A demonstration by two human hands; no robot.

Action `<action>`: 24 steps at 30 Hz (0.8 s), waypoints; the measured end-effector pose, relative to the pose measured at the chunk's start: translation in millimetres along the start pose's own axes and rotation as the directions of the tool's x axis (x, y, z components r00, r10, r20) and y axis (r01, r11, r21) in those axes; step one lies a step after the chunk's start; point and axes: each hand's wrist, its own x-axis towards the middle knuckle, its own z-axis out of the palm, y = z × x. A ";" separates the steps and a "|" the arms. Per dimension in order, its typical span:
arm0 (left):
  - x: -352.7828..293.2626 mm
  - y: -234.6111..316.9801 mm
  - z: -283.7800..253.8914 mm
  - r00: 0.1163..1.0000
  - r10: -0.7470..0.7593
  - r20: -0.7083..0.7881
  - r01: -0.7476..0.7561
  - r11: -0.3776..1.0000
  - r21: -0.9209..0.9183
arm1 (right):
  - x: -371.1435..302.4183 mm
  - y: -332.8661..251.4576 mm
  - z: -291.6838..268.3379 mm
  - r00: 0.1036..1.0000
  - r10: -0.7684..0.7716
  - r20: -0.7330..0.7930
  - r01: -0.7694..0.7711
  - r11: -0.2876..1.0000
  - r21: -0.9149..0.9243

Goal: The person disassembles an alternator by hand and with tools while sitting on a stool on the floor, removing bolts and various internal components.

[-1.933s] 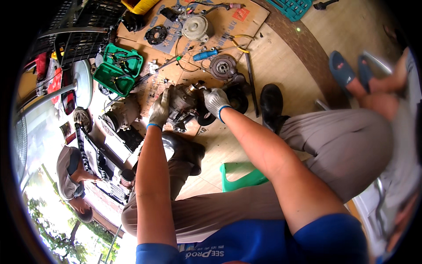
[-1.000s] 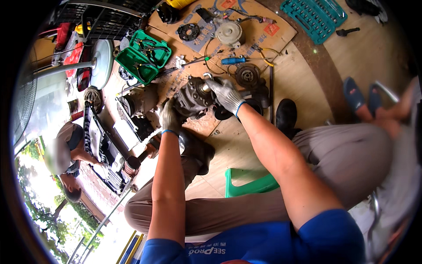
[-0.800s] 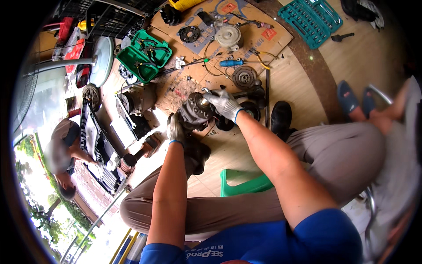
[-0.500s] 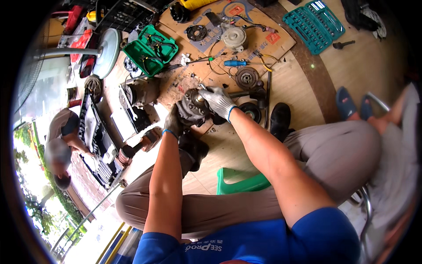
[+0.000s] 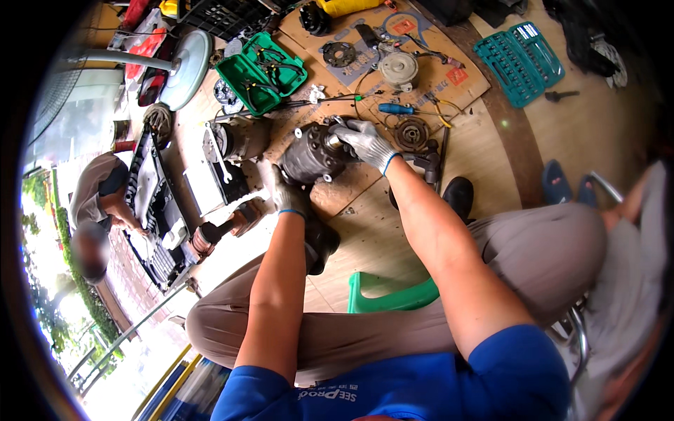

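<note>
A dark, greasy metal compressor lies tilted on its side in front of me, with bolt lugs round its body. My right hand, in a grey-white work glove with a blue cuff, is closed round its right end, where a bright metal shaft shows by the fingers. At the compressor's lower left, my left hand in a matching glove rests against the housing. Its fingers are partly hidden, so its grip is unclear. Close by on the right lies a round pulley-like part.
Cardboard holds a round metal coil, a blue-handled screwdriver and wires. An open green case and a teal socket set lie beyond. At left stand a fan base and another person. A green stool is below me.
The compressor has been turned from its end face showing upward to lying lengthwise. My hands have turned with it, and the whole view has shifted slightly.
</note>
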 end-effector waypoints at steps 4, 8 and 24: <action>-15.5 -24.5 5.8 0.998 0.055 -0.005 -0.055 0.998 0.024 | 2.3 0.2 -15.2 0.998 -0.015 0.055 0.008 0.992 0.124; 3.4 -3.5 -8.8 0.758 0.604 0.244 -0.305 -0.003 0.952 | 6.7 -34.2 5.0 0.993 0.016 0.120 0.021 0.956 -0.294; -10.5 31.1 -41.8 0.598 0.642 0.479 -0.412 -0.266 0.871 | -22.1 -46.3 90.4 0.957 -0.120 0.266 0.228 0.877 -0.424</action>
